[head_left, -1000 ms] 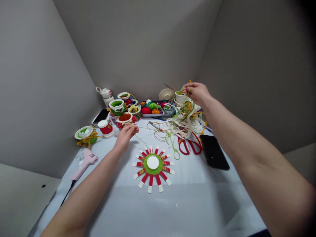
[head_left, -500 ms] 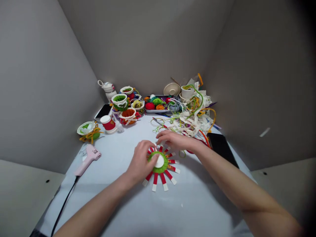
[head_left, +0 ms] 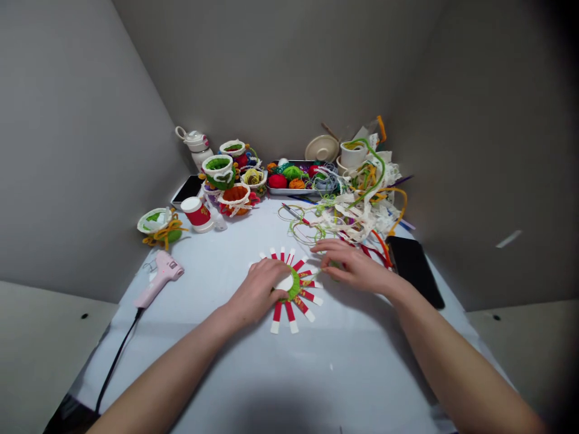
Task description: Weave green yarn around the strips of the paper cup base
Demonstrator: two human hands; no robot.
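A paper cup cut into red and white strips (head_left: 289,311) lies splayed flat like a sun on the table. Green yarn (head_left: 295,284) is wound in a ring around its white round base. My left hand (head_left: 256,290) grips the cup from the left, thumb at the near side of the ring and fingers over the far side, covering the left strips. To the right, my right hand (head_left: 355,265) is closed, thumb against fingertips, on the thin green yarn running from the cup's right strips.
A pink glue gun (head_left: 159,280) with a black cord lies at left. Yarn-covered cups (head_left: 218,172) and an uncut red-and-white cup (head_left: 198,214) stand behind. At the back are a tray of yarn balls (head_left: 301,191) and tangled trimmings (head_left: 357,211); a black phone (head_left: 416,271) lies right.
My right hand has moved right, away from the cup's far edge, drawing the green yarn outward. My left hand has shifted slightly, now covering more of the left strips. The view has shifted a little.
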